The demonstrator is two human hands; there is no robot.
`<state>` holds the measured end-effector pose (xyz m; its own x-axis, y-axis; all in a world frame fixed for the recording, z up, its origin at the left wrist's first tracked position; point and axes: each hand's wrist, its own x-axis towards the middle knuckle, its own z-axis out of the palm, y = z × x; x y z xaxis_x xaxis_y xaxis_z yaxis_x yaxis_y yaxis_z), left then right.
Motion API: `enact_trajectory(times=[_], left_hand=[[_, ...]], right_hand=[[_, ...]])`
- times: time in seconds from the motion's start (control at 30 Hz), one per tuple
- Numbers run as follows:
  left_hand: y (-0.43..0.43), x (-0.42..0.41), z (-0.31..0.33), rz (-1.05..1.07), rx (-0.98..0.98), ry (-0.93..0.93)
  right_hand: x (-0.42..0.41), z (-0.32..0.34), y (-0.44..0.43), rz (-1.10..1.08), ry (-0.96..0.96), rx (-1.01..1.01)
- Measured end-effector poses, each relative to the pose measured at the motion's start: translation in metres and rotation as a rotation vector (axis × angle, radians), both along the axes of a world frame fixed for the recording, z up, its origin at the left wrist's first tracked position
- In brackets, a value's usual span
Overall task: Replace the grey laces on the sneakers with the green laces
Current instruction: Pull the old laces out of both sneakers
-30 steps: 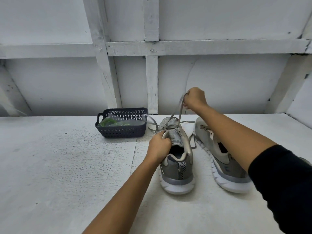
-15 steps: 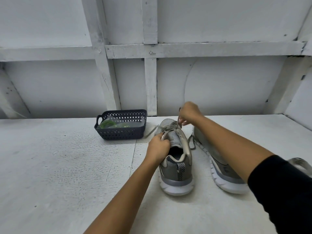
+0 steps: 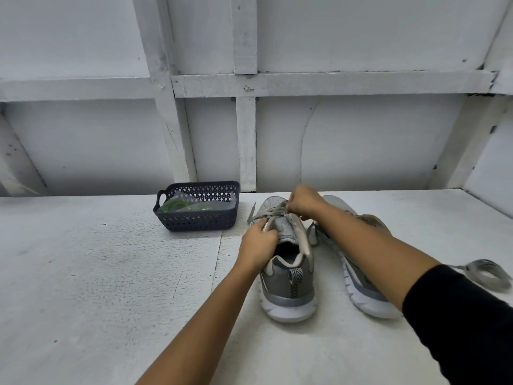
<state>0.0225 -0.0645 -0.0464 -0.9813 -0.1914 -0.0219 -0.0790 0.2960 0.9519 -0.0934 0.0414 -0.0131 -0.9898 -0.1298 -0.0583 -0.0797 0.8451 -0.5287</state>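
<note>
**White table** (image 3: 83,273), left part: a broad bare stretch of speckled, painted surface runs from the near edge to the far wall (image 3: 361,140).

**Far centre-left:** a dark perforated basket (image 3: 194,222) with a loop handle on its left end stands near the wall. Inside it, green laces (image 3: 173,204) lie in clear wrapping.

**Right of the basket:** one loose end of the grey lace (image 3: 273,211) trails onto the table, near the basket but apart from it. The lace belongs to the left sneaker (image 3: 288,287), which is grey with a white sole. The sneaker stands upright, heel near and toe toward the wall. Its lace crosses only the far eyelets, and the tongue and collar stand open.

**Hands:** the left hand (image 3: 259,244) grips the left edge of the sneaker's throat, fingers curled round it. The right hand (image 3: 304,201), over the far eyelets, is closed, its fingertips pinching the grey lace.

**Centre-right:** the right sneaker (image 3: 361,290), in the same colours, lies parallel and just beside the first. The right forearm hides much of it, so whether it carries a lace cannot be told.

**Far right:** a loose lace (image 3: 485,273), bundled and grey, lies on the table beyond the black sleeve (image 3: 458,315), well apart from the basket. Bare table continues past the sneakers' toes to the wall and rightward to the corner. The near strip in front of both heels is open as well.
</note>
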Motion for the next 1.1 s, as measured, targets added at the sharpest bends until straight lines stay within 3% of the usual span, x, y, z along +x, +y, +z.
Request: enact_trajectory(times=[0.3,0.47,0.53,0.7,0.93,1.1], left_hand=[[-0.003,0.000,-0.006,0.006,0.008,0.018],[-0.003,0.000,-0.007,0.012,-0.008,0.034],[-0.002,-0.001,-0.008,0.010,-0.011,0.042],[-0.003,-0.004,-0.010,0.018,-0.014,0.034],[-0.006,-0.007,-0.015,0.010,-0.023,0.044],[-0.006,-0.007,-0.015,0.013,-0.044,0.051]], right_hand=[[-0.020,0.041,0.010,-0.246,0.263,-0.405],[0.007,0.016,0.008,-0.110,-0.121,-0.195],[0.009,0.004,0.005,-0.047,-0.087,-0.057],[-0.002,0.006,0.000,-0.027,-0.048,0.042],[-0.027,0.043,0.018,-0.255,0.235,-0.277],[-0.025,0.044,0.024,-0.330,0.360,-0.385]])
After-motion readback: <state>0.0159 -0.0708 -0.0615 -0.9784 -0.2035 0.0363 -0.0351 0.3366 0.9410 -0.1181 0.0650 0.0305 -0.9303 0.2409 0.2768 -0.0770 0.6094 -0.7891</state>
